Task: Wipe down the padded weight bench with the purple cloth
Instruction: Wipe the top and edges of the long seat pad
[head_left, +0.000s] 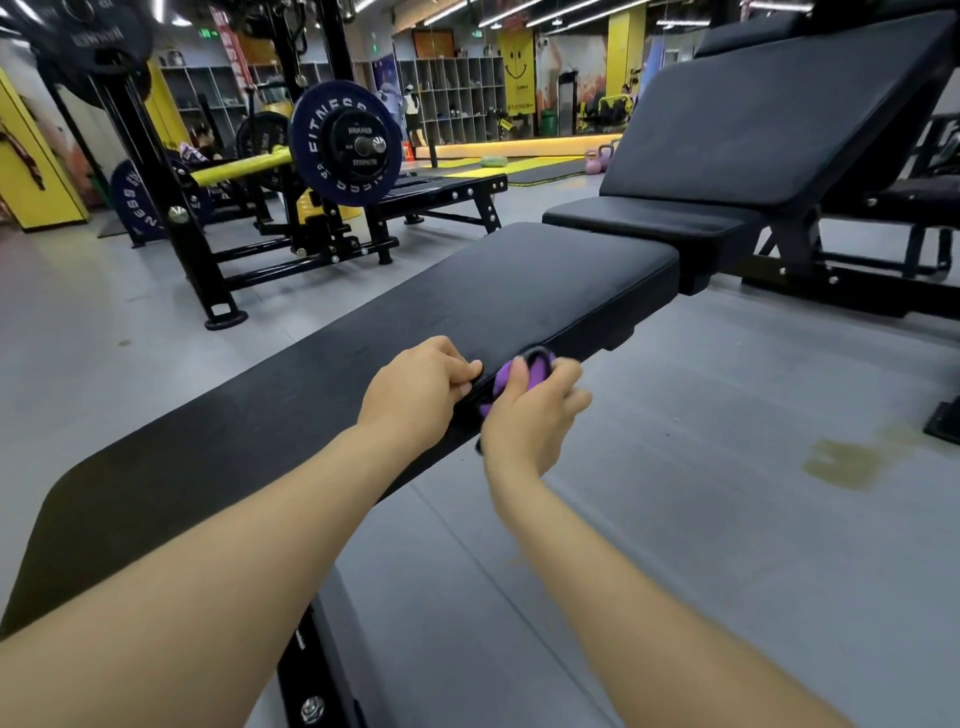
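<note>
Right hand (530, 410) grips the bunched purple cloth (506, 376) at the long black padded weight bench's (467, 296) three-o'clock edge; left hand (421, 384) seemingly pinches that edge. A loose wad could slip.

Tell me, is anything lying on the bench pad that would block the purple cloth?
Nothing visible. The right hand holds the purple cloth at the bench pad's side edge; the left hand rests on that edge.

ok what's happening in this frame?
A person is wiping a flat black padded bench in a gym. The right hand grips a bunched purple cloth against the bench's near side edge, and the left hand curls over that same edge just beside it. The cloth is at the side of the pad, not on its top. An incline bench stands beyond, and a loaded barbell rack to the left.
</note>
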